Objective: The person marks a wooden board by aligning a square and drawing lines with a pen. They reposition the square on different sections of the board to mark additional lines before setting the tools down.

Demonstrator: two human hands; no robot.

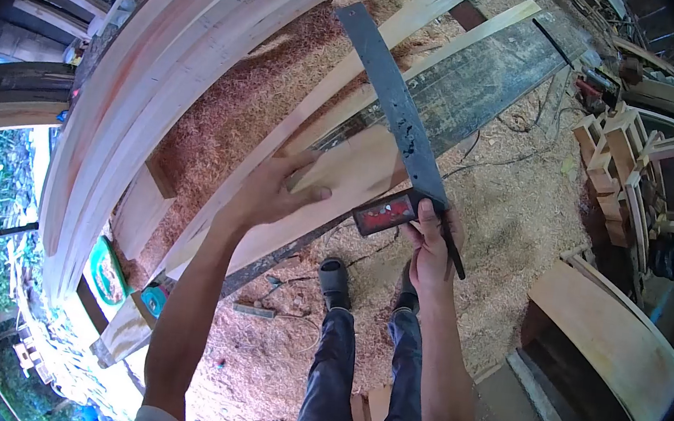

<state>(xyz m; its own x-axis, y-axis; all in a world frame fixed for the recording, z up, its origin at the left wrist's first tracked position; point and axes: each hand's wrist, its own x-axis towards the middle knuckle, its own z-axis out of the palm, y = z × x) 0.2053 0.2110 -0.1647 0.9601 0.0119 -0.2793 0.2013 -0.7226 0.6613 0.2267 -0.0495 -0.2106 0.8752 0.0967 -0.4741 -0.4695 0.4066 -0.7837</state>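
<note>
A carpenter's square (391,104) with a long worn metal blade and a dark stock marked in red is in my right hand (435,242). Its blade slants up and left across the workbench (485,82). From the same hand sticks a thin dark stick (454,255), perhaps a pencil. My left hand (277,191) has its fingers spread over a pale wooden board (350,166) on the bench, left of the square. Whether its fingertips press on the board is hard to tell.
Long planks (162,66) are stacked at left. Sawdust and shavings (501,229) cover the floor, crossed by a cord (487,168). Small wooden frames (629,165) stand at right, above a curved panel (610,333). A green basin (105,271) sits at lower left.
</note>
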